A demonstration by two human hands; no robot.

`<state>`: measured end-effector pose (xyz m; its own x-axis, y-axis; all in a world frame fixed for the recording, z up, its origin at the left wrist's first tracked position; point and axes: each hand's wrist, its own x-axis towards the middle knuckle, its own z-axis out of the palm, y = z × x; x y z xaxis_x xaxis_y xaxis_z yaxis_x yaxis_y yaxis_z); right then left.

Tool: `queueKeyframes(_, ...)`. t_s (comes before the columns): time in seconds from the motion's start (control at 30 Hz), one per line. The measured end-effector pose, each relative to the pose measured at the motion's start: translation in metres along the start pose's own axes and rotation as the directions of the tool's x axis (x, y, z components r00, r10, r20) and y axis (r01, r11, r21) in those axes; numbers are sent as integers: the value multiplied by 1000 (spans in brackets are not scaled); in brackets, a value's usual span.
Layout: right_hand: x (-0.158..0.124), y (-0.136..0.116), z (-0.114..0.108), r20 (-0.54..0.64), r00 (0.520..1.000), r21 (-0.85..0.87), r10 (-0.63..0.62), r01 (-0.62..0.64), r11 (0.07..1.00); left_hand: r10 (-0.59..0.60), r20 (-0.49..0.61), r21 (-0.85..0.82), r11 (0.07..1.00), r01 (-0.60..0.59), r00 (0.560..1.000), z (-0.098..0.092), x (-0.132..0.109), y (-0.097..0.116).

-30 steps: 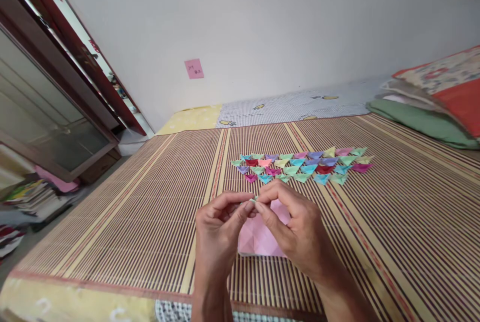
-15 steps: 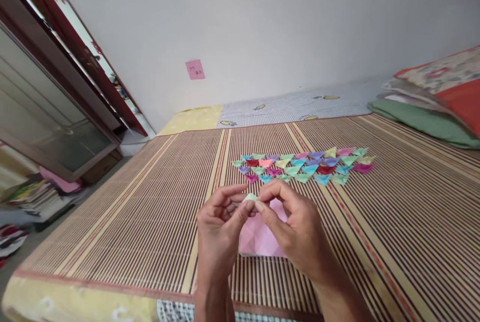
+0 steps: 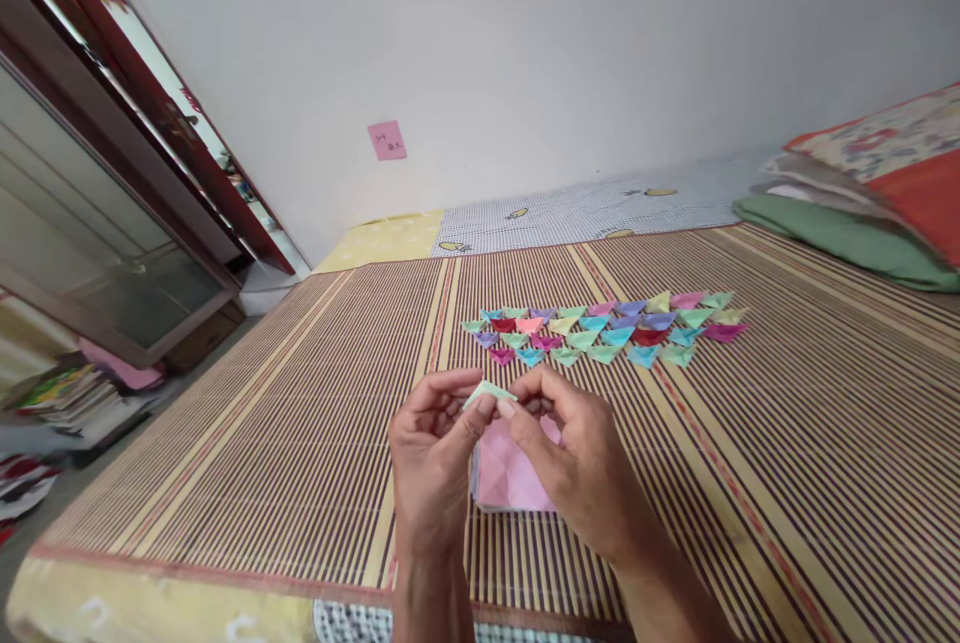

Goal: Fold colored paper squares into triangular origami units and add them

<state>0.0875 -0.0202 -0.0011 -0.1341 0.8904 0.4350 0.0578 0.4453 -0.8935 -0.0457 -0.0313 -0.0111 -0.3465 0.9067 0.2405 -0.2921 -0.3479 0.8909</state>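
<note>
A small pale green folded paper [image 3: 490,390] is pinched between my two hands, its pointed top showing above the thumbs. My left hand [image 3: 439,443] grips its left side with thumb and fingers. On the right side, my right hand [image 3: 574,448] holds it the same way, thumb tip close to the other thumb. Below the hands lies a stack of square paper [image 3: 514,478], pink on top with crease lines, partly covered by my right hand. Just beyond my fingers, several small folded paper boats [image 3: 604,353] in many colours are set out in rows.
A striped bamboo mat [image 3: 300,423] covers the bed. A pink note [image 3: 387,140] is stuck on the white wall [image 3: 562,53]. Folded bedding [image 3: 847,238] is piled at the right. To the left are a glass-panelled door [image 3: 97,203] and a stack of books [image 3: 75,393].
More of the green paper's peak shows between my hands. My right hand has shifted slightly left and down, and its fingers have moved along the paper's edge.
</note>
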Motion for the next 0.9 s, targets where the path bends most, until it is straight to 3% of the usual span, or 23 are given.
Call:
queueKeyframes(0.43, -2, -1, -6, -31, 999, 88, 34, -31, 996, 0, -8, -23, 1000, 0, 1000, 12, -2, -5)
queueKeyframes(0.6, 0, 2, -13, -21, 999, 128, 28, -26, 991, -98, 82, 39, 995, 95, 992, 10, 0, -3)
queueKeyframes(0.7, 0, 1, -17, 10, 1000, 147, 10, -11, 989, -95, 128, 49, 995, 89, 987, 8, 0, -1)
queueKeyframes(0.9, 1, -2, -21, 84, 996, 146, -3, -9, 989, -66, 108, 12, 998, 65, 992, 11, -5, -2)
